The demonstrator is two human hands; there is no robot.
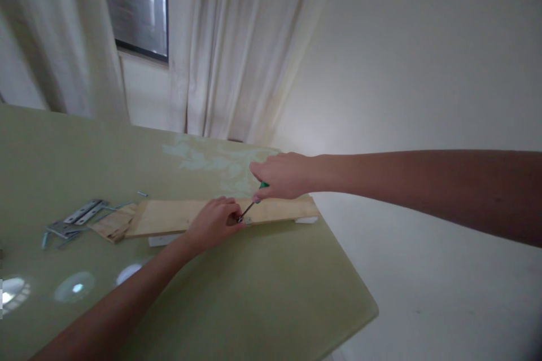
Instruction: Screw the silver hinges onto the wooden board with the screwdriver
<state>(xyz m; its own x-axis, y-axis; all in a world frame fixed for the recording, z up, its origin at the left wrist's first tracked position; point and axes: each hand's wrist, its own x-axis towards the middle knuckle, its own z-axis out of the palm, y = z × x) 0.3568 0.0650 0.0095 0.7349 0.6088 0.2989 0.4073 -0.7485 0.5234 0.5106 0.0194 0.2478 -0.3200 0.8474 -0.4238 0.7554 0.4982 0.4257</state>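
Observation:
My right hand (pixel 283 175) is closed round the green handle of a screwdriver (pixel 250 206), its thin shaft slanting down to the left. The tip meets a spot at the board's near edge, beside a small metal piece (pixel 248 220). Close against that tip, my left hand (pixel 215 221) has its fingers pinched together and rests on the wooden board (pixel 165 216). Whatever lies between those fingertips is too small and hidden to make out. The long, pale board lies flat, raised on white blocks (pixel 305 220) near both ends.
Left of the board lie metal hinges (pixel 87 212), a short wood piece (pixel 115 223) and several rods or screws (pixel 143 194). The green table (pixel 271 293) ends at a corner on the right. Curtains (pixel 237 39) and a white wall stand behind.

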